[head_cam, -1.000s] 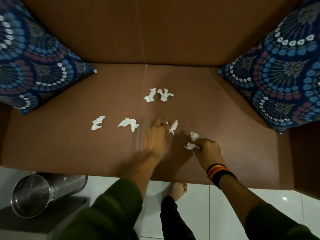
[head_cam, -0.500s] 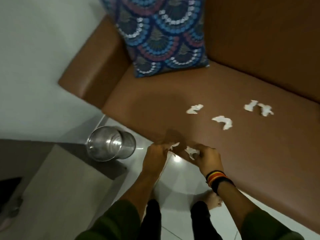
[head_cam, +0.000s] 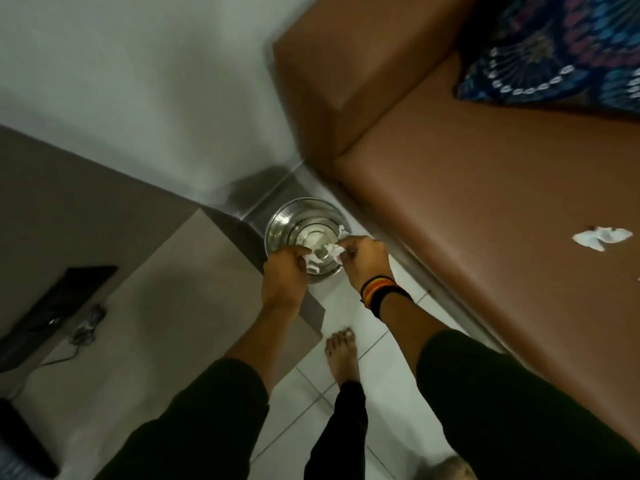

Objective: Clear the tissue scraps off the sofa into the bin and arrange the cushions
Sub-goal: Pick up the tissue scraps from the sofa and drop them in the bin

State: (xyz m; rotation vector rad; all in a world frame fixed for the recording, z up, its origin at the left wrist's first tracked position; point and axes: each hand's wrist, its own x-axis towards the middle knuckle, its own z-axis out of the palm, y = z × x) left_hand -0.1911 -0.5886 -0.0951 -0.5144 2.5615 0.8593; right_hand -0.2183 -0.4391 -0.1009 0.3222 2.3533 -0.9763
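Cushion [head_cam: 568, 53] cut off, blurred. Both hands over metal bin [head_cam: 277, 233]: left hand [head_cam: 282, 275] and right hand [head_cam: 363, 259] each pinch tissue scraps [head_cam: 334, 250]; bin contents unclear.

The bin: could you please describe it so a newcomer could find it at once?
Start at the brown sofa and follow its front edge to the armrest end. There, on the white tiled floor below both hands, stands the bin: the only round, shiny metal container, open-topped.
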